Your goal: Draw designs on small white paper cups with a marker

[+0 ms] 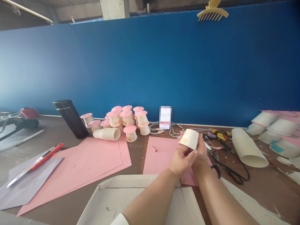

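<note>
A white paper cup [189,138] is held upside down above the table, its wide rim toward me. My left hand [181,161] grips it from the lower left, thumb along the rim. From the right, my right hand [201,150] is closed around the cup's side, with most of its fingers hidden behind. Under both hands lies a sheet of pink paper [157,159] with a small pink piece [154,149] on it. To the left, several paper cups topped with pink discs [127,117] stand piled against the blue partition.
A black bottle [71,118], nested cups [106,134] and a red utility knife [38,162] on paper sheets lie left. Black-handled scissors [231,168], a large cup stack [248,148] and more disc-topped cups [284,134] are right. A white board [112,200] is in front; a phone [165,117] leans behind.
</note>
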Action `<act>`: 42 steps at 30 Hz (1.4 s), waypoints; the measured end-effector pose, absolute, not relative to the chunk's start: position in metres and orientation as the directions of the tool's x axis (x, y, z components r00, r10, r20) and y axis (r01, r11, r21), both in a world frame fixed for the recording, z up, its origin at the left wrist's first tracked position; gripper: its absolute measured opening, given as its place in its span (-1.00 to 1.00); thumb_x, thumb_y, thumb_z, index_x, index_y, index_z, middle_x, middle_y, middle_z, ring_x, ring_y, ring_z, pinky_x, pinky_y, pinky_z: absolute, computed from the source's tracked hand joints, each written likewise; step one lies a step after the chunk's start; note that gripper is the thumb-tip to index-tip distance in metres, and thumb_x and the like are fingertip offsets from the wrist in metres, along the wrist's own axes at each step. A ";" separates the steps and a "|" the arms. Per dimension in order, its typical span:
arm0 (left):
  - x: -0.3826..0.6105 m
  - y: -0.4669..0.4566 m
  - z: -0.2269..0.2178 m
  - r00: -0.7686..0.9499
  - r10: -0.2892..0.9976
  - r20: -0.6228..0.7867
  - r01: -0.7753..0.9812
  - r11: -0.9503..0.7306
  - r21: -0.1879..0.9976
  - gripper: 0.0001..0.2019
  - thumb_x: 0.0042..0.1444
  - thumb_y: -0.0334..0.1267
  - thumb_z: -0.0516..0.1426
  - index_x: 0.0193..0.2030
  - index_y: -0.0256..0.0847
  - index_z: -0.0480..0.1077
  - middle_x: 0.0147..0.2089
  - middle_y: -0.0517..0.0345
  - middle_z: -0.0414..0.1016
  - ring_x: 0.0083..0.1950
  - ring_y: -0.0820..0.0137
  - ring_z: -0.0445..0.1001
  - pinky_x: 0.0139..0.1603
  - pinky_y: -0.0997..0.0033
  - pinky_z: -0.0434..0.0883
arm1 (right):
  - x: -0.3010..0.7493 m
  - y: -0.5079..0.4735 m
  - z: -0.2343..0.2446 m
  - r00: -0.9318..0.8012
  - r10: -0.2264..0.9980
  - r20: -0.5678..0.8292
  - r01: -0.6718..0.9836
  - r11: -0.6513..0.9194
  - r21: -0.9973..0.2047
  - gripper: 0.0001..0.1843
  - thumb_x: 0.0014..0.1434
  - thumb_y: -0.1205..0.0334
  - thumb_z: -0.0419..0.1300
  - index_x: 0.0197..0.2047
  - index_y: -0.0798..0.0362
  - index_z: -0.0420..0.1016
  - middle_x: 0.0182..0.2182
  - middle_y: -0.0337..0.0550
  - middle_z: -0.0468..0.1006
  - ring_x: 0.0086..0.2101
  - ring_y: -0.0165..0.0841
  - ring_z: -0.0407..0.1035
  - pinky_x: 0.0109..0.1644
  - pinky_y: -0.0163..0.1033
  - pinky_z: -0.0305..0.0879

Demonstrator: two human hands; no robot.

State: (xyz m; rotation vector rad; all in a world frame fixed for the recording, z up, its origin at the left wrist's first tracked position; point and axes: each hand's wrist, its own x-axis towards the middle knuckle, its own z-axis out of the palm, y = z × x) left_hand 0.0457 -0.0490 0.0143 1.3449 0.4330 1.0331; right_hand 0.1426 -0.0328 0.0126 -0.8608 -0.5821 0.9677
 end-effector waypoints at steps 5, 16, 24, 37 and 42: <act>0.046 -0.052 0.018 0.536 0.785 0.311 -0.468 -0.031 0.883 -0.63 0.04 -0.22 0.16 0.02 -0.21 0.42 -0.02 0.00 0.50 0.02 0.24 0.43 0.09 0.30 0.33 | 0.137 -0.039 0.023 0.449 0.893 0.021 -0.521 0.281 -0.806 -0.34 0.06 -0.35 -0.07 -0.25 0.08 0.50 -0.39 -0.02 0.57 -0.23 -0.18 0.47 -0.18 -0.07 0.44; 0.042 -0.055 0.023 0.562 0.783 0.267 -0.432 0.003 0.902 -0.61 0.02 -0.17 0.18 0.01 -0.22 0.42 -0.02 0.01 0.50 0.05 0.24 0.42 0.09 0.31 0.33 | 0.137 -0.041 0.028 0.417 0.908 0.035 -0.541 0.279 -0.793 -0.35 0.01 -0.38 -0.03 -0.25 0.03 0.48 -0.35 -0.05 0.56 -0.23 -0.19 0.47 -0.18 -0.07 0.43; 0.047 -0.050 0.022 0.574 0.793 0.205 -0.681 0.322 0.658 -0.70 -0.02 -0.25 0.21 -0.13 -0.32 0.48 -0.06 -0.03 0.51 0.01 0.31 0.44 0.17 0.32 0.25 | 0.139 -0.037 0.023 0.421 0.907 -0.002 -0.616 0.285 -0.734 -0.33 0.03 -0.36 -0.02 -0.19 0.07 0.48 -0.32 -0.03 0.57 -0.24 -0.20 0.48 -0.19 -0.08 0.44; 0.039 -0.014 0.010 0.419 0.903 -0.096 -0.849 0.427 0.311 -0.90 0.07 -0.40 0.15 -0.25 -0.30 0.42 -0.17 0.03 0.51 -0.13 0.48 0.48 0.01 0.48 0.41 | 0.141 -0.035 0.018 0.809 0.487 0.329 0.156 0.362 -0.919 -0.48 0.11 -0.05 0.14 0.07 0.04 0.34 -0.30 -0.12 0.56 -0.39 -0.40 0.44 -0.25 -0.20 0.41; 0.040 -0.004 0.003 0.349 0.928 -0.130 -0.869 0.373 0.326 -0.87 0.03 -0.38 0.19 -0.24 -0.31 0.45 -0.19 0.02 0.52 -0.15 0.47 0.49 0.00 0.46 0.40 | 0.117 -0.050 0.031 0.569 0.506 0.648 0.601 0.282 -0.748 -0.58 0.18 -0.01 0.08 0.02 0.03 0.43 -0.22 -0.04 0.54 -0.39 -0.37 0.42 -0.25 -0.18 0.38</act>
